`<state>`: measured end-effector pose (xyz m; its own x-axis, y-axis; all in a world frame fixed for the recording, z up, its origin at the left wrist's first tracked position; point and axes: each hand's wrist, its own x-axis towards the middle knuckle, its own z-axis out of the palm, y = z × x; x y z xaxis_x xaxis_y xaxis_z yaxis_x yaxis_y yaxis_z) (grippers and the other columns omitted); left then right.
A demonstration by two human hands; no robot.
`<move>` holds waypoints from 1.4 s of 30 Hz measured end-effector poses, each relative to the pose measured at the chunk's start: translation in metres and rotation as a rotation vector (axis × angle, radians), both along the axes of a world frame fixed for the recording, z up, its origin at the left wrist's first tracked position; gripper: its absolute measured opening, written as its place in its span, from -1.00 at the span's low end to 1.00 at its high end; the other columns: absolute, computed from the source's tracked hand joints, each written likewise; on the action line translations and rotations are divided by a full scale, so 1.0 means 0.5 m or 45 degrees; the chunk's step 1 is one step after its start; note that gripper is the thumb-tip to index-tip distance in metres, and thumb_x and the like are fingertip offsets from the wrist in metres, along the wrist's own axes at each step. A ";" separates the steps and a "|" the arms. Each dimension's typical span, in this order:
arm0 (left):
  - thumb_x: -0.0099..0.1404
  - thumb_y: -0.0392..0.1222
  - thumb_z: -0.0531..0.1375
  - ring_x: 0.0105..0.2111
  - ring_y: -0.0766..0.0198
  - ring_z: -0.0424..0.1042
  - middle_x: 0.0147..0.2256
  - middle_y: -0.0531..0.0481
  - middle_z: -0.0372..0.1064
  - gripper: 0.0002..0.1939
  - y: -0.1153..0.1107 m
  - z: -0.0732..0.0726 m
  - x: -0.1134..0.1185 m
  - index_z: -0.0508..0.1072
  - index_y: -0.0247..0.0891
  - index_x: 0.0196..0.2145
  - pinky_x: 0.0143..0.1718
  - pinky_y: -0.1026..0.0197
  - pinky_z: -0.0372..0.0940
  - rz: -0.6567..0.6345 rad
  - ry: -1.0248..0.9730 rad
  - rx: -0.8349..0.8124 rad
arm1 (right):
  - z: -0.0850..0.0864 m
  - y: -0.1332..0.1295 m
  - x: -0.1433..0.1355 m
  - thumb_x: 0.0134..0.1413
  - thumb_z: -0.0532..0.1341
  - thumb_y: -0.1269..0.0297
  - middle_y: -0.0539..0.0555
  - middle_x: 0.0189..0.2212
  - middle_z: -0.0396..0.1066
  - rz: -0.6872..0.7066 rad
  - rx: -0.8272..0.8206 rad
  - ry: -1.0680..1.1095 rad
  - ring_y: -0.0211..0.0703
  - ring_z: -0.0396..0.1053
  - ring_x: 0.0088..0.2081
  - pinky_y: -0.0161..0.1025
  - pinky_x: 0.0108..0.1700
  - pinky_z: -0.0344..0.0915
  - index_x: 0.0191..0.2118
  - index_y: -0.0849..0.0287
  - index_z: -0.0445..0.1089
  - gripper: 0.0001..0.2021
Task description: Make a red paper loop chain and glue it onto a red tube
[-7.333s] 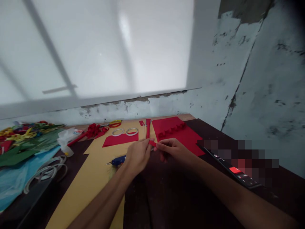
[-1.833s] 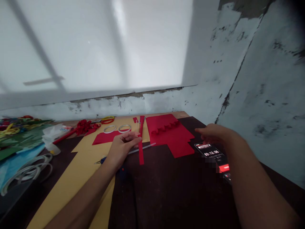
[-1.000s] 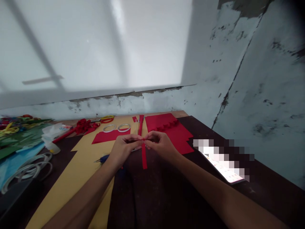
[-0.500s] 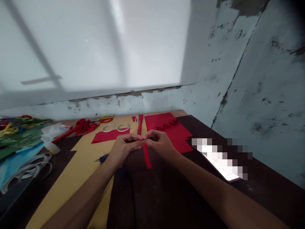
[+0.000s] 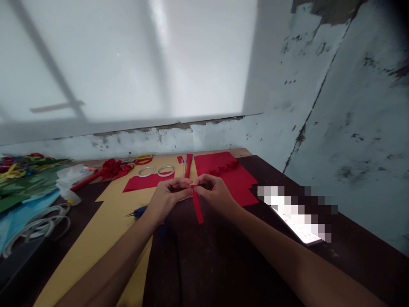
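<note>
A narrow red paper strip [image 5: 198, 209] hangs down from between my two hands, its upper end pinched at the fingertips. My left hand [image 5: 169, 194] grips that end from the left with thumb and fingers. From the right, my right hand [image 5: 212, 189] holds the same end, fingers bent and thumb pressed in. The fingertips partly hide the top of the strip. Just beyond the hands lie a red paper sheet [image 5: 243, 175] with small red folded pieces [image 5: 225, 169] on it and a rolled red paper stick [image 5: 188, 166].
Two tape rolls [image 5: 146, 171] and yellow-handled scissors [image 5: 143, 159] lie at the back left. A blue glue gun [image 5: 140, 212] rests on tan paper [image 5: 96, 238] by my left wrist. White cable [image 5: 41, 226] coils at far left. A lit phone [image 5: 297, 226] lies at right.
My fingers have shifted slightly at the top of the strip, and its hanging end looks a little shorter. Both hands stay in nearly the same place.
</note>
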<state>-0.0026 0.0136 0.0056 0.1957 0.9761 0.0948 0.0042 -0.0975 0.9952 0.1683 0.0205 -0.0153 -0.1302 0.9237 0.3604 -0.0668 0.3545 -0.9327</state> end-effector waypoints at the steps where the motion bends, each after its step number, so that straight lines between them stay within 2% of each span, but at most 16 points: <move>1: -0.04 -0.16 0.45 -0.38 0.28 0.47 -0.35 -0.02 0.56 -0.71 0.000 0.000 0.001 0.62 -0.24 -0.30 -0.33 0.30 0.28 -0.003 -0.007 -0.018 | 0.000 0.000 0.000 -0.11 0.25 0.34 -0.08 -0.53 0.34 -0.003 0.005 0.005 -0.27 0.30 -0.45 -0.30 -0.35 0.19 -0.44 0.17 0.37 -0.94; 9: -0.03 -0.16 0.43 -0.50 0.35 0.40 -0.49 0.04 0.52 -0.77 -0.007 0.010 0.002 0.64 -0.26 -0.36 -0.43 0.33 0.23 0.067 0.019 -0.076 | -0.007 0.004 -0.004 -0.14 0.28 0.32 -0.05 -0.49 0.40 0.060 -0.028 0.069 -0.27 0.35 -0.42 -0.31 -0.33 0.23 -0.42 0.18 0.38 -0.90; 16: -0.06 -0.20 0.44 -0.44 0.33 0.44 -0.43 0.01 0.55 -0.75 -0.008 0.004 0.008 0.63 -0.27 -0.35 -0.37 0.34 0.26 0.042 -0.012 -0.052 | -0.002 0.007 0.003 -0.15 0.23 0.40 -0.08 -0.52 0.39 0.013 0.032 0.023 -0.29 0.32 -0.46 -0.31 -0.35 0.25 -0.44 0.18 0.40 -0.95; 21: -0.03 -0.20 0.43 -0.48 0.36 0.41 -0.48 0.02 0.52 -0.76 -0.007 0.004 0.006 0.62 -0.28 -0.34 -0.40 0.35 0.25 0.054 0.000 -0.091 | -0.001 0.001 -0.001 -0.11 0.28 0.30 -0.05 -0.48 0.42 0.062 0.043 0.019 -0.25 0.37 -0.41 -0.28 -0.30 0.29 -0.40 0.16 0.39 -0.90; 24: 0.01 -0.17 0.40 -0.52 0.40 0.37 -0.53 0.05 0.47 -0.78 -0.003 0.006 0.000 0.61 -0.30 -0.35 -0.46 0.38 0.21 0.092 0.044 -0.047 | 0.022 -0.001 0.018 -0.01 0.26 0.20 -0.01 -0.46 0.42 0.001 0.114 -0.166 -0.24 0.36 -0.41 -0.28 -0.33 0.27 -0.38 0.17 0.40 -0.85; 26: 0.03 -0.18 0.39 -0.52 0.42 0.37 -0.53 0.07 0.45 -0.80 0.001 0.006 -0.002 0.58 -0.31 -0.36 -0.45 0.40 0.21 0.107 0.048 -0.013 | 0.052 0.000 0.053 0.12 0.19 0.15 0.01 -0.48 0.42 -0.086 0.194 -0.439 -0.23 0.34 -0.43 -0.28 -0.36 0.23 -0.39 0.18 0.42 -0.79; 28: 0.04 -0.20 0.37 -0.50 0.43 0.39 -0.48 0.09 0.43 -0.81 0.006 0.004 -0.001 0.54 -0.31 -0.36 -0.42 0.39 0.25 0.109 0.024 0.001 | 0.089 0.002 0.108 0.22 0.11 0.08 0.02 -0.50 0.43 -0.053 0.209 -0.756 -0.23 0.34 -0.45 -0.28 -0.37 0.21 -0.44 0.17 0.44 -0.67; 30: 0.06 -0.20 0.36 -0.49 0.41 0.40 -0.45 0.10 0.41 -0.80 0.010 0.000 0.002 0.48 -0.30 -0.35 -0.38 0.36 0.31 0.090 -0.020 0.013 | 0.122 0.001 0.174 0.24 0.09 -0.02 0.03 -0.57 0.41 -0.105 0.049 -1.018 -0.21 0.34 -0.49 -0.27 -0.41 0.19 -0.51 0.16 0.43 -0.56; 33: 0.11 -0.17 0.32 -0.51 0.38 0.41 -0.48 0.13 0.36 -0.78 0.014 -0.008 0.008 0.41 -0.27 -0.31 -0.41 0.31 0.38 0.029 -0.054 0.038 | 0.144 -0.009 0.279 0.21 0.07 -0.15 0.12 -0.53 0.46 -0.193 -0.306 -1.162 -0.17 0.36 -0.51 -0.24 -0.43 0.22 -0.53 0.17 0.44 -0.48; 34: 0.12 -0.16 0.30 -0.52 0.37 0.40 -0.51 0.15 0.34 -0.78 0.014 -0.010 0.010 0.39 -0.26 -0.29 -0.44 0.31 0.38 0.016 -0.057 0.049 | 0.142 -0.014 0.311 0.23 0.04 -0.15 0.16 -0.49 0.50 -0.179 -0.378 -1.205 -0.15 0.39 -0.47 -0.22 -0.37 0.25 -0.53 0.18 0.46 -0.45; 37: 0.15 -0.15 0.29 -0.55 0.37 0.39 -0.54 0.16 0.31 -0.78 0.013 -0.013 0.013 0.36 -0.24 -0.28 -0.50 0.33 0.37 0.005 -0.041 0.067 | 0.117 -0.038 0.386 0.28 -0.09 -0.17 0.22 -0.44 0.53 -0.356 -0.528 -1.371 -0.12 0.38 -0.48 -0.13 -0.25 0.26 -0.50 0.19 0.48 -0.36; 40: 0.16 -0.10 0.29 -0.54 0.34 0.41 -0.56 0.16 0.32 -0.74 0.011 -0.009 0.012 0.33 -0.23 -0.26 -0.48 0.31 0.39 0.000 -0.030 0.039 | 0.081 -0.066 0.429 0.29 -0.10 -0.16 0.23 -0.32 0.55 -0.419 -0.618 -1.351 -0.09 0.40 -0.42 -0.12 -0.20 0.27 -0.45 0.17 0.49 -0.39; 42: 0.17 -0.06 0.30 -0.54 0.31 0.42 -0.57 0.14 0.33 -0.70 0.010 -0.006 0.010 0.30 -0.21 -0.24 -0.49 0.29 0.39 -0.009 -0.027 0.025 | 0.061 -0.085 0.443 0.29 -0.11 -0.18 0.22 -0.36 0.53 -0.395 -0.657 -1.356 -0.08 0.38 -0.43 -0.12 -0.20 0.26 -0.47 0.15 0.48 -0.37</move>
